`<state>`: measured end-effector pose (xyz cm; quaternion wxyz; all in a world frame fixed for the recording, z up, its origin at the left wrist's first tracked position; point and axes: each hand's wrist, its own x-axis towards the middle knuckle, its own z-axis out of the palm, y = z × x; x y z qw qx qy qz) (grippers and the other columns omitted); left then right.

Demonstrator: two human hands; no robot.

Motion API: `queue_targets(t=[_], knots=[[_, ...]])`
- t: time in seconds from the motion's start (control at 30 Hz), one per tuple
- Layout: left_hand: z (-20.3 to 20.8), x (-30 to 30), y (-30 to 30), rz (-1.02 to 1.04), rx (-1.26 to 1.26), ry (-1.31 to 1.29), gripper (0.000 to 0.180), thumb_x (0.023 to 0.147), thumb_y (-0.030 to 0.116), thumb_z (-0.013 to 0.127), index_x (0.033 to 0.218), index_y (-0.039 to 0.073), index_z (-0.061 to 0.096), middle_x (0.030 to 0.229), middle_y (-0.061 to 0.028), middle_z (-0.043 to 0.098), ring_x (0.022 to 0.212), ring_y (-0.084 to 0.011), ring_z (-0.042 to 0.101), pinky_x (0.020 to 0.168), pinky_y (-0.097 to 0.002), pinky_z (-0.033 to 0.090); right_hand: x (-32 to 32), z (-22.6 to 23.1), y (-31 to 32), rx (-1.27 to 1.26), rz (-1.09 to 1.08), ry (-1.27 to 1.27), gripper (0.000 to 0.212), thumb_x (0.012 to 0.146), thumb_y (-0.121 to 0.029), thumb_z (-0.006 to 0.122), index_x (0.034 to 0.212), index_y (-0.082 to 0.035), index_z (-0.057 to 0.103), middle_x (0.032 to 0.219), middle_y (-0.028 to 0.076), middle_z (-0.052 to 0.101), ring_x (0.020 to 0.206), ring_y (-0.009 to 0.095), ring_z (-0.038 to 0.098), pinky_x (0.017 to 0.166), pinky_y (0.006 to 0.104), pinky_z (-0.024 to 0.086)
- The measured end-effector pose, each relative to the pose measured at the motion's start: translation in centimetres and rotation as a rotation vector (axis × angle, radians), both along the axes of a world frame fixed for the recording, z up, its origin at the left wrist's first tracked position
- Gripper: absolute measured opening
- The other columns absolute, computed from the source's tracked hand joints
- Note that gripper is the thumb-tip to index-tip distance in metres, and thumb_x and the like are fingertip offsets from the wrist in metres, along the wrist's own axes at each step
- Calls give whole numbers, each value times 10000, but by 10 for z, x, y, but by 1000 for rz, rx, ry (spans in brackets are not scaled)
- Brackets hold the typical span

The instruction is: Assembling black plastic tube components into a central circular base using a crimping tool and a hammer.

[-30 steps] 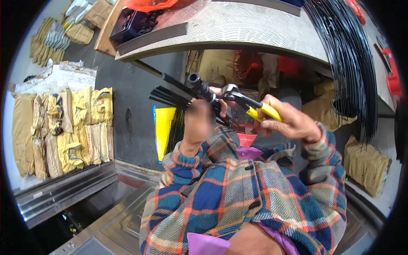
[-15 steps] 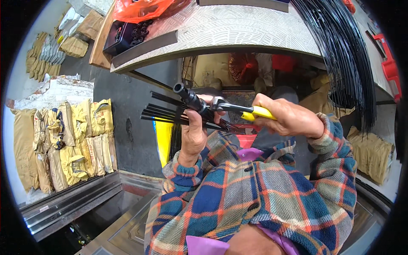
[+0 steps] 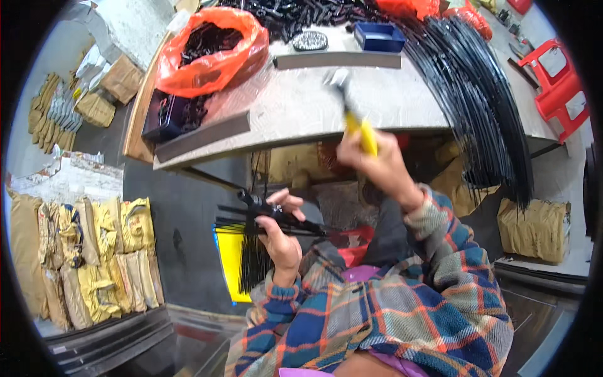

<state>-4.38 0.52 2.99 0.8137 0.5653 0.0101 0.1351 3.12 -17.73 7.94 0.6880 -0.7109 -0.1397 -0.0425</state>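
My left hand (image 3: 284, 246) is closed around a black tubular fitting (image 3: 252, 201), held in front of my lap below the table edge. Thin black rods (image 3: 252, 261) lie across and hang down beside this hand; which of them it grips is hard to make out. My right hand (image 3: 382, 164), smeared by motion, grips yellow-handled pliers (image 3: 356, 122). Their metal head points away from me over the front part of the table (image 3: 295, 107), apart from the fitting. Whether the jaws are parted is blurred.
An orange plastic bag (image 3: 248, 60) of small black parts sits at the table's left, beside a dark bin (image 3: 164, 116). A long bundle of black rods (image 3: 471, 94) droops over the right edge. Metal strips (image 3: 333, 60), a blue tray (image 3: 379, 36) and red stools (image 3: 562, 100) stand around.
My right hand has carried the pliers forward, away from the fitting and over the table. My left hand keeps the fitting, now lower in view. The view has tilted, showing more of the tabletop.
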Motion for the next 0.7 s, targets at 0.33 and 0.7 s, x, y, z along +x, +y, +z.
queue_targets(t=[0.33, 0.7], knots=[[-25, 0, 11, -144, 23, 84, 613, 907, 524, 277, 1063, -37, 470, 799, -115, 555, 667, -136, 504, 650, -250, 413, 260, 12, -12, -1217, -561, -246, 255, 742, -286, 635, 905, -90, 641, 942, 130, 578, 846, 297, 594, 713, 404, 454], [-15, 13, 26, -206, 128, 48, 608, 901, 519, 293, 1049, -41, 478, 865, -141, 559, 725, -161, 542, 700, -276, 444, 295, -2, -1, -1218, -463, -243, 292, 730, -290, 640, 978, -135, 647, 967, 117, 567, 854, 302, 593, 731, 405, 450]])
